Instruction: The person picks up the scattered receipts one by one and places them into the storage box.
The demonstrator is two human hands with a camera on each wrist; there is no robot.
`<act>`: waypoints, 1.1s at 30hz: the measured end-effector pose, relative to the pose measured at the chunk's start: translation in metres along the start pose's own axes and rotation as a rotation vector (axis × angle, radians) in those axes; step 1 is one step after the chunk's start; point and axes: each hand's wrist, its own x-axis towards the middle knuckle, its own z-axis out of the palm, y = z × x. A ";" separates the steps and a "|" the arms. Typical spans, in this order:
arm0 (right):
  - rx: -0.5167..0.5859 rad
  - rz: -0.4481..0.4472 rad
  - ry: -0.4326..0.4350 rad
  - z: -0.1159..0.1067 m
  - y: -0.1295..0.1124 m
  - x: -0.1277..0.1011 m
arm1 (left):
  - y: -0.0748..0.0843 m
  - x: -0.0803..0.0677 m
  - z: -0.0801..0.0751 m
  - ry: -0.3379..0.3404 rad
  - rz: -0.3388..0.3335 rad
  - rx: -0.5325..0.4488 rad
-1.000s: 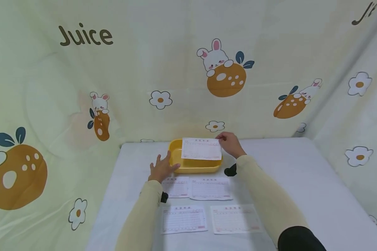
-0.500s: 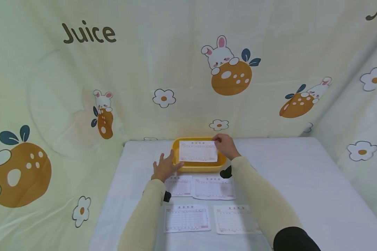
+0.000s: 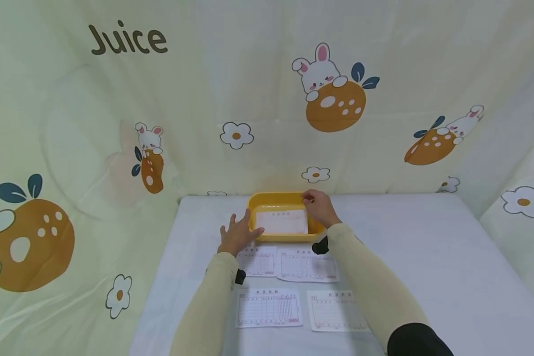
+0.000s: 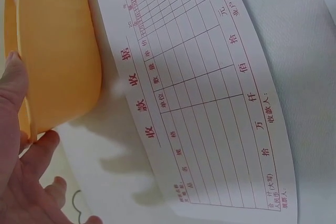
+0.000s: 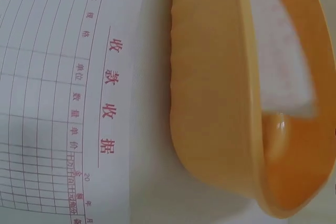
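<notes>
A yellow tray (image 3: 289, 238) stands near the back edge of the table. My left hand (image 3: 238, 235) holds its left front corner, with the thumb over the front rim and the other fingers spread by the left end; the left wrist view shows the thumb (image 4: 13, 80) against the rim. Inside the tray lies a receipt slip (image 3: 281, 222), blurred in the right wrist view. My right hand (image 3: 321, 207) is at the tray's right back rim, fingers loosely bent, their tips just beyond the slip's upper right corner. Nothing shows between them. The right wrist view leaves that hand out.
In front of the tray lie two receipt slips, a left one (image 3: 259, 262) and a right one (image 3: 309, 265). Nearer me are another slip (image 3: 269, 307) and a paler one (image 3: 335, 311), partly under my right sleeve. A printed curtain (image 3: 267, 99) hangs behind the white table (image 3: 405, 247).
The receipt slip has moved from above the tray's back rim down into it, and it has parted from my right fingertips. My left hand has stayed at the tray's corner.
</notes>
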 end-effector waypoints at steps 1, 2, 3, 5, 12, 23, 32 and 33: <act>-0.002 0.008 0.000 0.000 0.000 -0.001 | 0.001 -0.001 -0.001 0.000 0.001 0.005; -0.004 0.021 -0.001 0.000 0.000 -0.002 | 0.001 -0.002 -0.001 0.001 0.000 0.007; -0.004 0.038 -0.003 -0.001 0.000 -0.003 | 0.001 -0.002 -0.001 0.000 -0.002 0.008; -0.004 0.065 -0.004 -0.004 -0.002 -0.006 | 0.003 -0.003 0.000 -0.003 -0.005 0.004; -0.010 0.075 -0.011 -0.013 -0.002 -0.010 | 0.004 -0.003 0.004 -0.007 -0.010 -0.018; 0.059 0.073 -0.003 -0.033 -0.013 -0.023 | 0.003 -0.003 -0.002 -0.021 0.006 -0.007; -0.010 0.041 0.018 -0.056 -0.008 -0.058 | 0.000 -0.004 0.000 -0.039 0.023 -0.036; -0.017 0.040 0.021 -0.059 -0.005 -0.064 | 0.000 -0.004 0.000 -0.043 0.028 -0.037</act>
